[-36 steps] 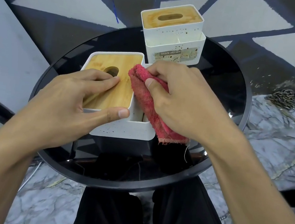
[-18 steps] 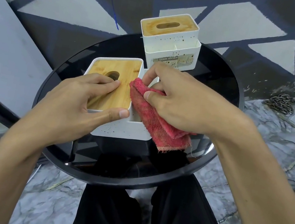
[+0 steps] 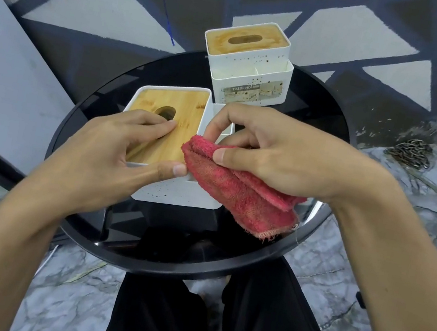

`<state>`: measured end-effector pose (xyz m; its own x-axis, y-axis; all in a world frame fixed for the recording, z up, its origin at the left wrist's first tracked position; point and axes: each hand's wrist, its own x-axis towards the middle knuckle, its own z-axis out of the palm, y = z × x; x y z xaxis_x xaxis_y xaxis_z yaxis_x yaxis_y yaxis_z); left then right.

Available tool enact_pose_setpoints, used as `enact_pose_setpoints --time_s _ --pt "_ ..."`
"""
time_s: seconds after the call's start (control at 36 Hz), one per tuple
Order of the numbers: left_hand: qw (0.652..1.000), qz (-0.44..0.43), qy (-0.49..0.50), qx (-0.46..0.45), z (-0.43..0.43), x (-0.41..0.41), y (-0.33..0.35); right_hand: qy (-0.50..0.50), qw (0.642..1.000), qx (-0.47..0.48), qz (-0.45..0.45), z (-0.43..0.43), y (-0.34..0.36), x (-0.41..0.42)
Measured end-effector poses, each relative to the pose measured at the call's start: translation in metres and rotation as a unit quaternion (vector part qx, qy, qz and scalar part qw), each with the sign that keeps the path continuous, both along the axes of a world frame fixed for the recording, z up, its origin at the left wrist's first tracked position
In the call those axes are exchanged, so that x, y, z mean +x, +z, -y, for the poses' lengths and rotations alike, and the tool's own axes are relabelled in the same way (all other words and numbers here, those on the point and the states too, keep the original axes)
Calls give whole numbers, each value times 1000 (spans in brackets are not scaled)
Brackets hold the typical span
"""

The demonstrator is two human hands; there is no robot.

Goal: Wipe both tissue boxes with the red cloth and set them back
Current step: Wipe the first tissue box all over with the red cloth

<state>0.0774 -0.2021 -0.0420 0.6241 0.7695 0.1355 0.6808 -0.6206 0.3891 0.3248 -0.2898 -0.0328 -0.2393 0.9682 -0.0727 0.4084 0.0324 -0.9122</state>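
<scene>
The cloth has slid nearer along the box, pinched by the right hand; left hand grips the lid edges, probably light, slippery plastic

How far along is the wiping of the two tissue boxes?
Nothing looks finished. In hand: the left hand steadies the near white tissue box with the bamboo lid on the round black glass table, while the right hand pinches the folded red cloth at its side compartments. Left: the far white tissue box with the stained lid stands untouched at the back.
</scene>
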Motion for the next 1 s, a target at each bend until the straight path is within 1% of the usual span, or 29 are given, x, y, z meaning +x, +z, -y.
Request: enact_pose_setpoints --time_s 0.25,0.31,0.42,0.5,0.56,0.61,0.69,0.75,0.92,1.0 --pt "1000 -6 0 -9 -1 0 3 22 996 2 -89 -2 -10 11" --pt "1000 -4 -2 -14 -1 -1 3 13 993 0 -118 -5 -13 12" --pt "1000 -1 2 -18 -2 -1 2 -78 981 19 -176 -13 -23 16" --pt "1000 -2 10 -16 -2 -2 1 -161 963 21 -215 -21 -28 20" --pt "1000 -1 10 -16 -2 -2 1 -216 949 25 -229 -27 -29 21" --pt "1000 6 11 -15 -2 -2 0 -250 939 31 -236 -33 -28 19" --pt "1000 6 10 -11 -2 -3 -1 -290 938 53 -183 -44 -24 16" --pt "1000 5 9 -10 -2 -3 0 -300 940 75 -142 -53 -21 13" --pt "1000 4 5 -4 -3 -3 -2 -289 949 128 -4 -81 -21 -1" --pt "1000 8 7 -5 -3 -3 -2 -282 945 149 69 -88 -23 -9"
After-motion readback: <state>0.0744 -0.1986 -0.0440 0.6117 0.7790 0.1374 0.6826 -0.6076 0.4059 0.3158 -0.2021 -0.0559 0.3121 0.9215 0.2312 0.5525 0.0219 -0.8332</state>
